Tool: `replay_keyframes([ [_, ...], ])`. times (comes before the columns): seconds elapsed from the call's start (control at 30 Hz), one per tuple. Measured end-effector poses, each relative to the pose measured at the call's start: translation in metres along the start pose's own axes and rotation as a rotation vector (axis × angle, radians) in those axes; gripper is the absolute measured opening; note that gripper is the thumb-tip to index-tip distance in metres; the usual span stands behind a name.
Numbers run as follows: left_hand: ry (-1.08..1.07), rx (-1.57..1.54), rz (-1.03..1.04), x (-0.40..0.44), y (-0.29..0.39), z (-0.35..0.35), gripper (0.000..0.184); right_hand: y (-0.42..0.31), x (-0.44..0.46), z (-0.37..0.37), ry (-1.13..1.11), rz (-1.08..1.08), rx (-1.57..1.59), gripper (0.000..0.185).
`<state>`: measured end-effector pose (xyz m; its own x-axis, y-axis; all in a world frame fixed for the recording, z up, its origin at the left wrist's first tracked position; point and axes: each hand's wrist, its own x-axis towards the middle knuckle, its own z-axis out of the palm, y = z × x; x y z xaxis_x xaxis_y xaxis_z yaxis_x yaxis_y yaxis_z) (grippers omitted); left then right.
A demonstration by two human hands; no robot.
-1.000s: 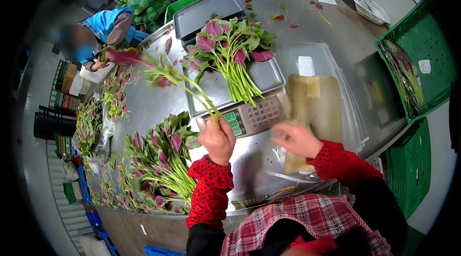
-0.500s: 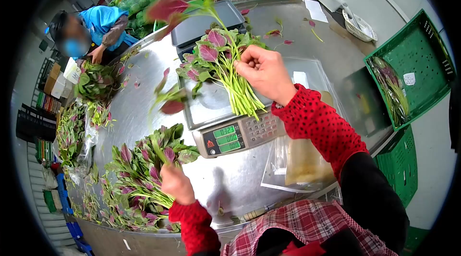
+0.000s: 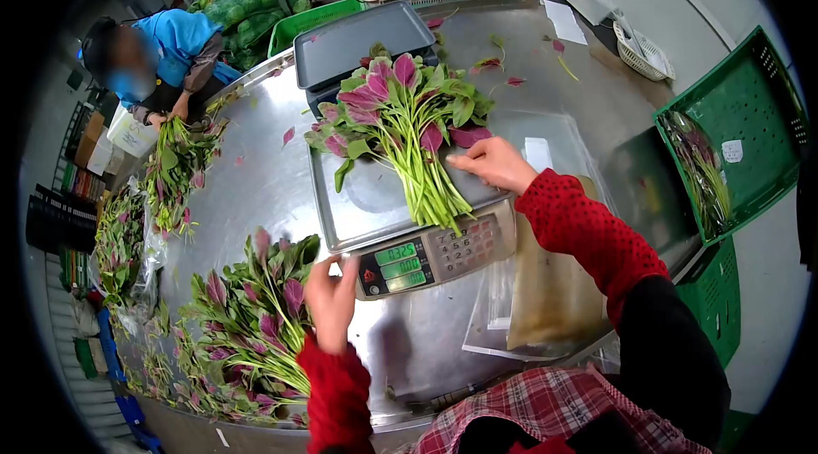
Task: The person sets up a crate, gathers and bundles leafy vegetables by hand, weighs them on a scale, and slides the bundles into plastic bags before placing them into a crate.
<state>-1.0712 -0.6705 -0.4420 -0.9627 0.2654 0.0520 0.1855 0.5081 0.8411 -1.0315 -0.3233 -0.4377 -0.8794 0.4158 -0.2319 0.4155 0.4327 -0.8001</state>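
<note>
A bunch of red-and-green leafy stems lies on the metal tray of a digital scale, stem ends toward the keypad. My right hand is at the right side of this bunch, thumb and forefinger pinched near the stems; whether anything is between them is too small to tell. My left hand is beside the scale's lit display, thumb and fingers apart, holding nothing. Left of it, a larger pile of the same greens lies on the metal table.
Clear plastic bags lie right of the scale. A green crate with a bagged bunch stands at the right. A white basket is at the back. Across the table, a co-worker in blue holds greens.
The stem held by my left hand has been let go. My right hand has drawn back slightly to the bunch's right side, and its raised stem is down. The co-worker's greens have been spread lower.
</note>
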Motion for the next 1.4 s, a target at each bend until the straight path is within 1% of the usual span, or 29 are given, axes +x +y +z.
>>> replay_keyframes([
  [0.03,-0.070,0.009,0.117,0.042,-0.017,0.027,0.031,0.001,0.008,0.003,-0.081,0.029,0.089,0.058],
  [0.07,-0.407,-0.238,-0.197,0.072,0.029,0.034,0.042,0.003,0.017,0.012,-0.093,0.053,0.212,0.060],
  [0.1,-0.538,-0.317,-0.264,0.099,0.030,0.052,0.048,-0.004,0.020,0.015,-0.140,0.079,0.238,0.060],
  [0.13,-0.505,-0.405,-0.291,0.112,0.040,0.072,0.051,-0.012,0.023,0.020,-0.186,0.103,0.266,0.059],
  [0.2,-0.579,-0.459,-0.383,0.129,0.050,0.096,0.047,-0.019,0.032,0.032,-0.247,0.125,0.322,0.054],
  [0.27,-0.612,-0.557,-0.398,0.144,0.041,0.112,0.040,-0.015,0.048,0.032,-0.394,0.107,0.516,0.050],
  [0.3,-0.638,-0.617,-0.449,0.148,0.043,0.114,0.035,-0.009,0.058,0.031,-0.501,0.117,0.531,0.042],
  [0.33,-0.694,-0.635,-0.459,0.155,0.038,0.118,0.032,-0.009,0.063,0.028,-0.635,0.197,0.675,0.033],
  [0.4,-0.785,-0.629,-0.510,0.161,0.040,0.122,0.030,-0.009,0.064,0.022,-0.707,0.201,0.722,0.025],
  [0.47,-0.795,-0.610,-0.500,0.150,0.048,0.127,0.026,0.002,0.067,0.016,-0.795,0.139,0.574,0.019],
  [0.53,-0.850,-0.568,-0.464,0.129,0.065,0.133,0.021,-0.003,0.044,-0.006,-0.834,0.109,0.360,0.022],
  [0.6,-0.869,-0.685,-0.335,0.096,0.087,0.140,0.015,-0.007,0.007,-0.036,-0.737,-0.084,0.233,0.032],
  [0.63,-0.811,-0.596,-0.247,0.076,0.102,0.146,0.014,0.014,-0.002,-0.036,-0.671,-0.426,0.382,0.035],
  [0.67,-0.807,-0.553,-0.156,0.062,0.123,0.147,0.016,0.004,-0.023,-0.061,-0.760,-0.345,0.373,0.039],
  [0.7,-0.822,-0.553,-0.103,0.050,0.139,0.152,0.016,0.017,-0.028,-0.073,-0.744,-0.447,0.318,0.041],
  [0.77,-0.889,-0.370,0.177,0.032,0.158,0.161,0.020,-0.012,-0.083,-0.115,-0.494,-0.278,-0.258,0.040],
  [0.83,-0.861,-0.132,0.486,0.018,0.162,0.170,0.022,-0.003,-0.099,-0.121,-0.447,-0.242,-0.355,0.037],
  [0.97,-0.731,0.469,1.076,0.001,0.133,0.221,0.032,0.081,-0.114,-0.099,-0.106,-0.152,0.415,0.036],
  [1.0,-0.712,0.572,1.199,-0.007,0.117,0.243,0.035,0.128,-0.110,-0.093,0.006,-0.608,-0.274,0.037],
  [1.03,-0.695,0.629,1.273,-0.013,0.101,0.262,0.038,0.174,-0.107,-0.087,0.458,-0.976,-0.933,0.039],
  [1.07,-0.693,0.676,1.327,-0.024,0.082,0.279,0.042,0.203,-0.114,-0.073,0.315,-0.913,-1.062,0.047],
  [1.1,-0.694,0.705,1.356,-0.034,0.064,0.290,0.045,0.217,-0.127,-0.056,0.205,-0.826,-1.060,0.048],
  [1.13,-0.697,0.710,1.362,-0.044,0.056,0.296,0.048,0.223,-0.139,-0.046,0.093,-0.737,-1.053,0.049],
  [1.17,-0.683,0.670,1.345,-0.051,0.046,0.300,0.050,0.229,-0.143,-0.044,0.097,-0.727,-1.039,0.049],
  [1.2,-0.698,0.671,1.345,-0.052,0.051,0.297,0.050,0.229,-0.146,-0.047,0.125,-0.697,-1.041,0.048],
  [1.27,-0.601,0.545,1.218,-0.053,0.071,0.273,0.056,0.210,-0.159,-0.071,0.241,-0.696,-0.978,0.044],
  [1.3,-0.532,0.544,1.147,-0.055,0.073,0.257,0.050,0.209,-0.170,-0.091,0.281,-0.559,-0.827,0.042],
  [1.33,-0.397,0.395,0.993,-0.063,0.064,0.247,0.049,0.215,-0.181,-0.107,0.319,-0.423,-0.676,0.041],
  [1.4,-0.410,0.221,0.394,-0.088,0.068,0.229,0.032,0.236,-0.198,-0.121,0.367,0.110,-0.131,0.033],
])
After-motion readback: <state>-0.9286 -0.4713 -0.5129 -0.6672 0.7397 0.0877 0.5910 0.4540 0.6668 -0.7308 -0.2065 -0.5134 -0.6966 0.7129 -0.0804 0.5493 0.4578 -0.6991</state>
